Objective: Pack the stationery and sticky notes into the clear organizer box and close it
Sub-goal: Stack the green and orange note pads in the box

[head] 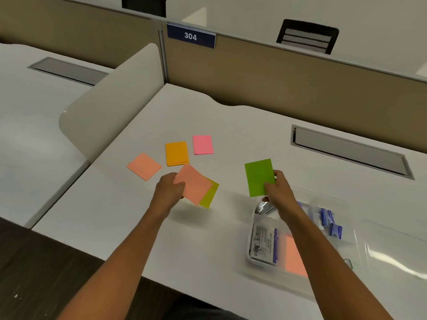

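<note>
— What do the hands hold?
— The left hand (169, 187) pinches a salmon note (194, 184) with a yellow-green note (211, 195) beneath; the right hand (278, 188) pinches a green note (259, 176).
— And the clear organizer box (258, 262)?
— On the tabletop (208, 239), under the right forearm, lid open. Three more note pads (176, 153) lie beyond the left hand.

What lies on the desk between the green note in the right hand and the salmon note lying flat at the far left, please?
In the head view, the left hand holds a salmon pad over a yellow-green one between the green note and flat salmon note.
</note>
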A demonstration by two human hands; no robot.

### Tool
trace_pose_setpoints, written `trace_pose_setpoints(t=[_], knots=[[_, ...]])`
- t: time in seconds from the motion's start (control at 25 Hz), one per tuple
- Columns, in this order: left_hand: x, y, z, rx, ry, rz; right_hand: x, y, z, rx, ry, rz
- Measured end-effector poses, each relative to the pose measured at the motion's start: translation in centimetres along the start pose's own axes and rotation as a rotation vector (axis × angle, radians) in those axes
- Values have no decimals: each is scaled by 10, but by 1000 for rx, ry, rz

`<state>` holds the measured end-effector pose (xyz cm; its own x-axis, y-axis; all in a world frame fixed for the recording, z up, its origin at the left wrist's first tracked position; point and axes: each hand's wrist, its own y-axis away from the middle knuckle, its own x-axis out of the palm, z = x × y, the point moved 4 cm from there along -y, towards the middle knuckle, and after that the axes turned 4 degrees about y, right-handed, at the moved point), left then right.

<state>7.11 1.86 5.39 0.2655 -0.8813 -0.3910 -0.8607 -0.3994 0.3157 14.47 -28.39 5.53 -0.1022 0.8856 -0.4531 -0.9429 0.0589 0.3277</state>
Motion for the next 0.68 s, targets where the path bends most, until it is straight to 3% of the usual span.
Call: trace_pose_setpoints(t=[0.32,0.68], knots=[[100,48,-50,104,-67,192,-92,54,-52,110,-204,-91],[215,86,-70,205,-251,515,-138,100,-117,182,-153,-184]])
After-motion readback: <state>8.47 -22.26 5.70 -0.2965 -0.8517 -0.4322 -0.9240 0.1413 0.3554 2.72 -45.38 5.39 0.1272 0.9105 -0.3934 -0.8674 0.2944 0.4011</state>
